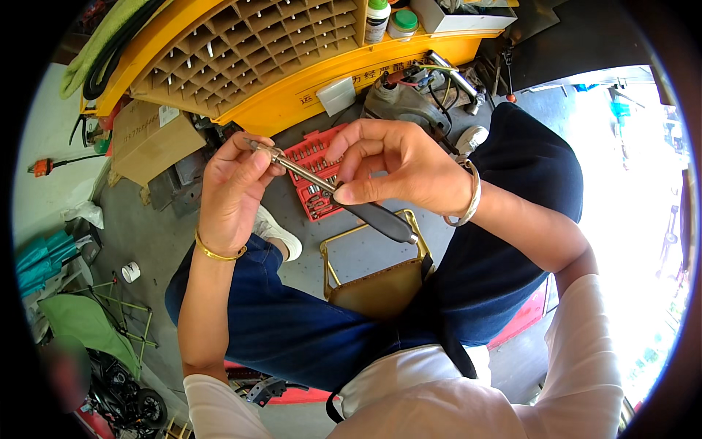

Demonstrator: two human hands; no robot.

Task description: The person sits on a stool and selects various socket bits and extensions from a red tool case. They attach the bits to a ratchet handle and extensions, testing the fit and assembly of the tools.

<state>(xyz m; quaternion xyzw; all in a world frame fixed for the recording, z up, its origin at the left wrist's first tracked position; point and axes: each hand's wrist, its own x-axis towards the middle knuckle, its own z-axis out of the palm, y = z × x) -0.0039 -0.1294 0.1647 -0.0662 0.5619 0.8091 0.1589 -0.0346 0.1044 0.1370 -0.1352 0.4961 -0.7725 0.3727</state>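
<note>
A bit screwdriver (376, 219) with a black handle and a bright metal shank lies slantwise between my two hands. My left hand (232, 192) pinches the tip end of the shank between thumb and fingers. A small bit seems to stick out past these fingertips. My right hand (409, 167) grips the driver where the shank meets the handle, thumb and index finger together and the other fingers loosely curled. Below and behind the driver, an open red tool case (319, 136) rests on the floor, with rows of bits and sockets in it.
A yellow cabinet (274, 110) with a cardboard-divided tray stands at the far side, bottles on its ledge. At left is a cardboard box (153, 139). A metal machine part (395, 102) with cables sits far right of the case. A gold-framed stool (365, 287) stands between my legs.
</note>
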